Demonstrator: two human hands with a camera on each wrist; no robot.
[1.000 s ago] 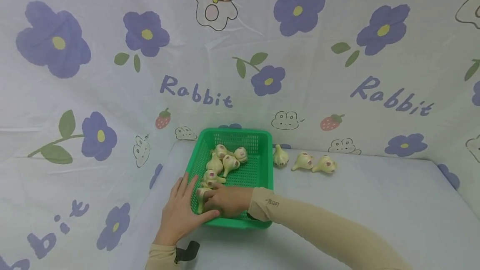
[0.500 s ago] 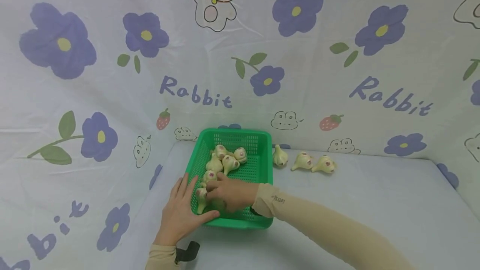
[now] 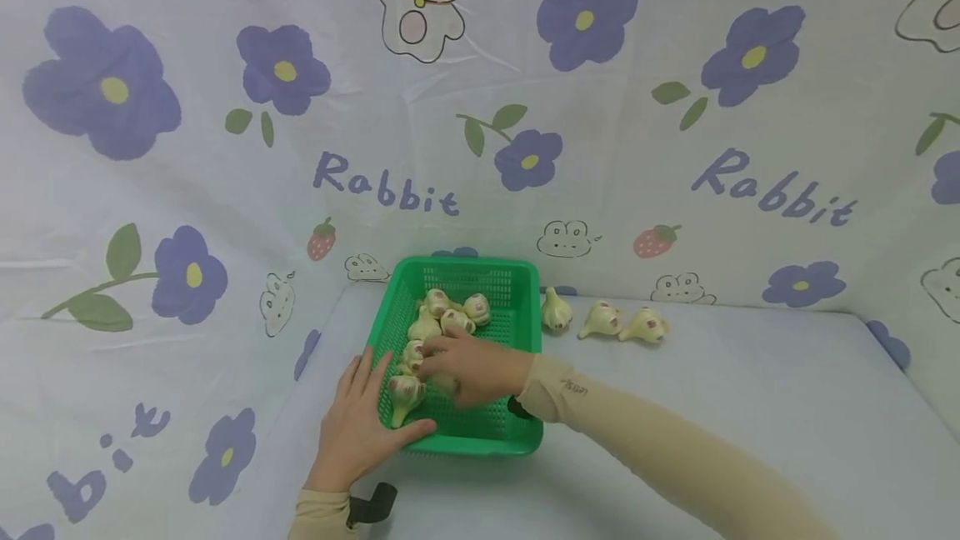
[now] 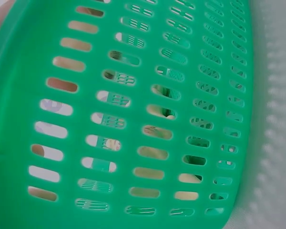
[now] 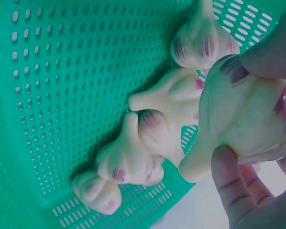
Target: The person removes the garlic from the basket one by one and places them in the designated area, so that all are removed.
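Note:
A green plastic basket point(image 3: 532, 357) holds several garlic bulbs with pale skin and purple-marked ends. My left hand point(image 3: 358, 419) rests on its near left corner, fingers spread along the left rim and thumb along the front rim. My right hand point(image 3: 480, 369), over the inside of the basket, grips a garlic bulb point(image 5: 248, 114) between thumb and fingers, its stem pointing down-left in the right wrist view. Another garlic bulb point(image 3: 406, 394) lies close beside the left hand. In the left wrist view, the basket's slotted wall point(image 4: 128, 109) fills most of the picture.
Outside the basket, to its right, a garlic bulb point(image 3: 557, 312) stands upright near the wall. Two more lie farther right, including one garlic bulb point(image 3: 645, 326). Behind the white table point(image 3: 712, 390) hangs a flower-printed cloth point(image 3: 637, 148).
My right hand has risen from the basket's near left part with a garlic bulb and moved right and slightly back. The left hand stays on the rim.

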